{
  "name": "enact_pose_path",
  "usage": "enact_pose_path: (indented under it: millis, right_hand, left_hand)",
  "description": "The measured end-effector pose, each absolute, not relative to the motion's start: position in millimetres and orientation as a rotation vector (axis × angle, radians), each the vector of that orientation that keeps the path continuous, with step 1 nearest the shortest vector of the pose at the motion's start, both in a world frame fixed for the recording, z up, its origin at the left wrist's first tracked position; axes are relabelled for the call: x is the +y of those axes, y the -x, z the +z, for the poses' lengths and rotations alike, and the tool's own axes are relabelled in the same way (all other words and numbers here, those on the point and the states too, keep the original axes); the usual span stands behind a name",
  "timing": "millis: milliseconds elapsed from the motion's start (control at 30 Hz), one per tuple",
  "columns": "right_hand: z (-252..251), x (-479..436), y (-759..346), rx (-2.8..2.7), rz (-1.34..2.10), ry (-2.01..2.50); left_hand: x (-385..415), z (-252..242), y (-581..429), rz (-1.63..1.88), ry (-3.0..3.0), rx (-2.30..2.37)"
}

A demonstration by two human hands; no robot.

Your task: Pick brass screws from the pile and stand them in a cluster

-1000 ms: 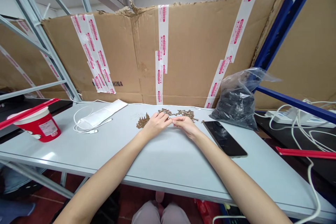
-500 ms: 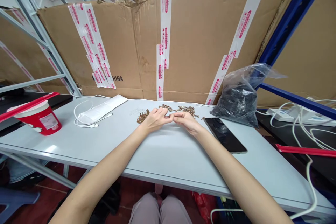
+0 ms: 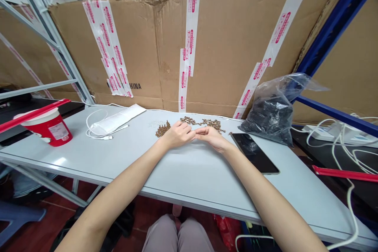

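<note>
On a white table (image 3: 189, 175) before a taped cardboard wall (image 3: 227, 47), in the head view: small brown pieces (image 3: 189, 120) in loose heaps, just beyond the left hand (image 3: 178, 134) and right hand (image 3: 211, 139). Both in a narrow pinch, fingertips (image 3: 192, 135) nearly meeting, anything held too small to tell. Slow fingertip work best for pieces this tiny.

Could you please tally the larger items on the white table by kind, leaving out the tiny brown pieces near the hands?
Red-and-white paper tub: 1
Red strip: 1
Coiled white charging cable: 1
White packet: 1
Smartphone: 1
Clear plastic bag of dark contents: 1
Total: 6
</note>
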State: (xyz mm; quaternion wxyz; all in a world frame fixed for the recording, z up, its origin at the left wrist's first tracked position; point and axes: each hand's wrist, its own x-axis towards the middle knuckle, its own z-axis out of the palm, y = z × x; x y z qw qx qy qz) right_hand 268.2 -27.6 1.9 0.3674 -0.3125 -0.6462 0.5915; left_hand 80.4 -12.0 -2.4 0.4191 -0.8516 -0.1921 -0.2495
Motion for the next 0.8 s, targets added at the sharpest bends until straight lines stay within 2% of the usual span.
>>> enact_pose_path:
  millis: [300,800]
  right_hand:
    - [-7.4,-18.1,-271.8,-1.546,1.378,0.938]
    - [-15.3,-16.7,-267.2,-1.463,1.411,1.012]
  left_hand:
    - [-5.4,0.6,-74.9,-0.345,2.393,-0.652]
    - [-12.1,-4.9,-86.0,-0.274,2.477,-0.781]
